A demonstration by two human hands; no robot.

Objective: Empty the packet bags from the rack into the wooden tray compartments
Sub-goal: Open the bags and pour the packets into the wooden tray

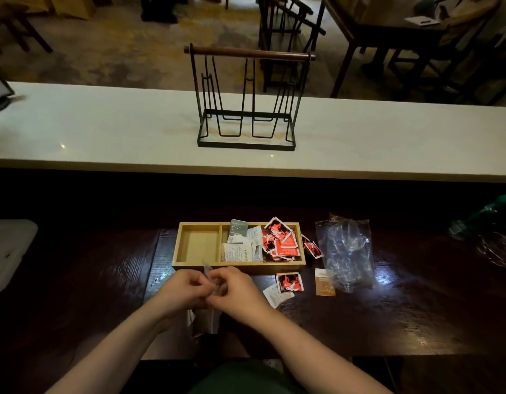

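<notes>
Head view
Left hand point(183, 288): pinching the top edge of a clear packet bag point(207, 314), fingers curled tight.
Right hand point(236, 290): gripping the same edge, touching the left hand.
Bag: hanging below both hands, just in front of the wooden tray point(239, 264).
Tray: left compartment lying bare, middle holding white packets point(240, 247), right holding red packets point(280, 241).
Strays: a red packet point(288, 282) and an orange packet point(325, 282) sitting on the dark table point(402, 314).
Emptied bag point(347, 251): lying crumpled right of the tray.
Rack point(247, 100): standing on the white counter point(104, 129) beyond, holding no bags.
</notes>
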